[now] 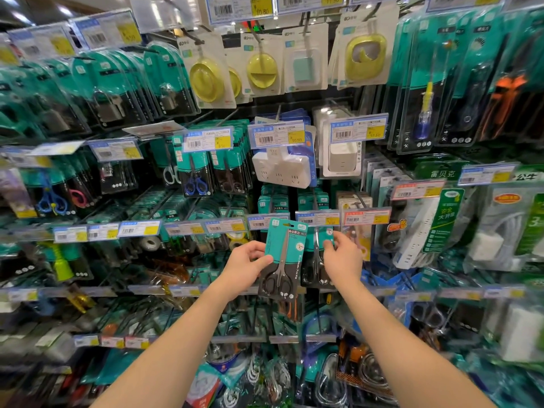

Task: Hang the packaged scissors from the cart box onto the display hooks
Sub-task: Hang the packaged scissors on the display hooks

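Observation:
My left hand [247,266] grips a packaged pair of scissors [284,257] by its left edge; the card is teal on top, black below, with black-handled scissors inside. It is held upright, slightly tilted, in front of the display wall. Beside it my right hand [343,257] pinches the teal edge of another scissors pack [316,260] that hangs on a display hook [317,213] under a price tag. The cart box is out of view.
The wall is packed with hanging goods: padlocks [112,107] at upper left, small scissors [195,184] above, white socket adapters [282,169], power strips [412,242] at right, cables [329,384] below. Price tags [318,217] stick out on the hook ends.

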